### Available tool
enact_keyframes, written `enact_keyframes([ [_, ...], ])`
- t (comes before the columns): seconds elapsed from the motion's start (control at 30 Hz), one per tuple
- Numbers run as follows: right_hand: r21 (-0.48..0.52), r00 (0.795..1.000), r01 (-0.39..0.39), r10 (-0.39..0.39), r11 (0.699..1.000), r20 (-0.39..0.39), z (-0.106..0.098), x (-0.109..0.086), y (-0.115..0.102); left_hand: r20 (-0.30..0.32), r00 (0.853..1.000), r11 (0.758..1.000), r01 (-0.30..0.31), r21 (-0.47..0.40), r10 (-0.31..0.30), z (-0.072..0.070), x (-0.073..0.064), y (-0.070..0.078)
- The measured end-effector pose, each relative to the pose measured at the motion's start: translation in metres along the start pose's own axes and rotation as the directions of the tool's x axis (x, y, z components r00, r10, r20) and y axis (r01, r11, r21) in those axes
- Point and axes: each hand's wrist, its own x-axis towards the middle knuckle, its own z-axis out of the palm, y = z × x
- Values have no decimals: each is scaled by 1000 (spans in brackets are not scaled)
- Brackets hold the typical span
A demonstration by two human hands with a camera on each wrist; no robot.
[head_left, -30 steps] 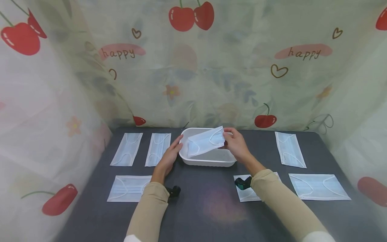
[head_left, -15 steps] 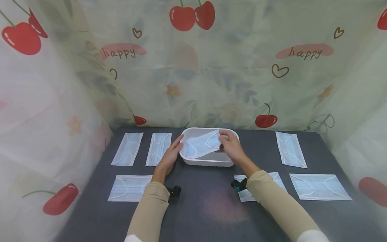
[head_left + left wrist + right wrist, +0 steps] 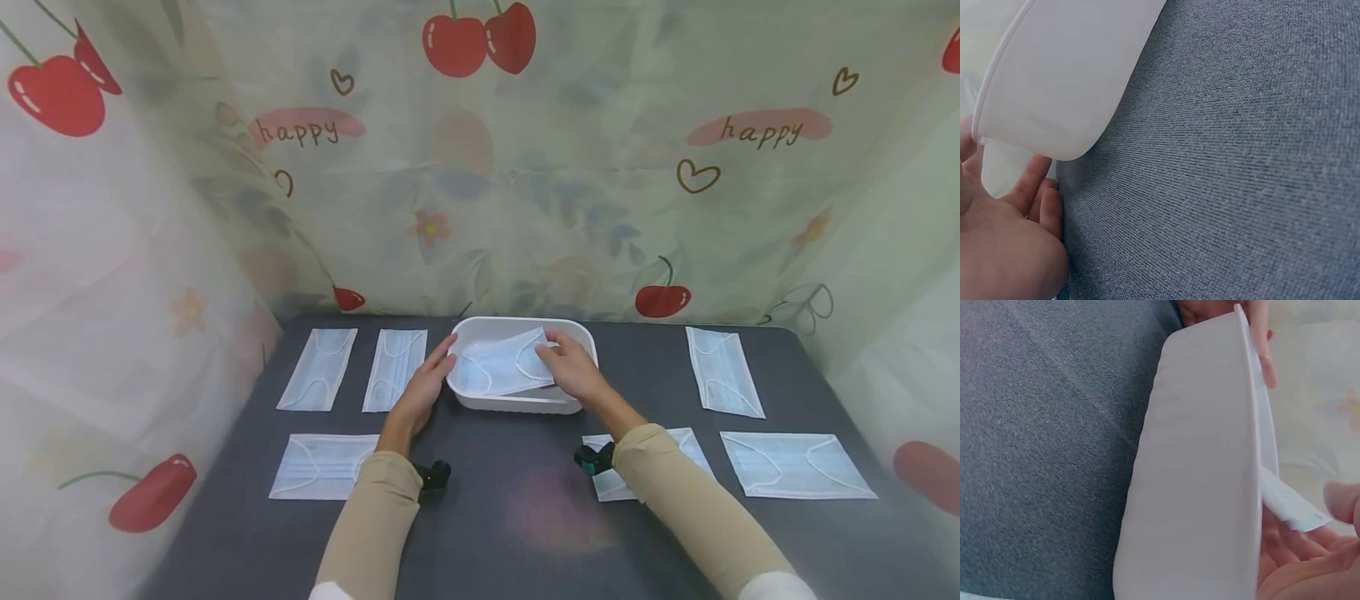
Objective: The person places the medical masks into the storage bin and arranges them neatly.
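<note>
A white plastic basin (image 3: 517, 406) stands at the back middle of the table. My left hand (image 3: 422, 392) is at its left end, fingers fairly straight and touching the rim; in the left wrist view this hand (image 3: 1007, 244) shows more fingers beside the wall. A pale blue face mask (image 3: 498, 367) with white ear loops slants into the basin. My right hand (image 3: 577, 367) holds its right end, thumb above and fingers below. In the right wrist view that end of the mask (image 3: 1291, 503) sticks up past the rim, between thumb and fingers of the right hand (image 3: 1316, 562).
Two masks lie upright at the back left, one (image 3: 317, 371) beside another (image 3: 395, 367). A third mask (image 3: 322, 468) lies nearer, partly under the left sleeve. On the right are masks at the back (image 3: 723, 371), at the front (image 3: 797, 465) and under the right forearm (image 3: 690, 446). Printed curtains (image 3: 510, 208) enclose the table.
The right hand has moved slightly left and down into the basin's opening, lowering the mask so it lies flatter and deeper inside. The left hand has stayed at the rim.
</note>
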Motion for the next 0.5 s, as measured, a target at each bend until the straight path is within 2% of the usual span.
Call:
enact_keyframes([
  [0.17,-133,998,-16,23,991,54,-4,-4,-4,-1,1000,1000,5,4,-5,0,0,0],
  [0.33,-224,999,-9,19,975,42,-5,-5,-4,10,1000,1000,8,7,-8,-1,0,0],
  [0.5,-253,999,10,-2,967,34,-5,-7,-2,21,1000,1000,-10,1,10,-1,-1,0],
])
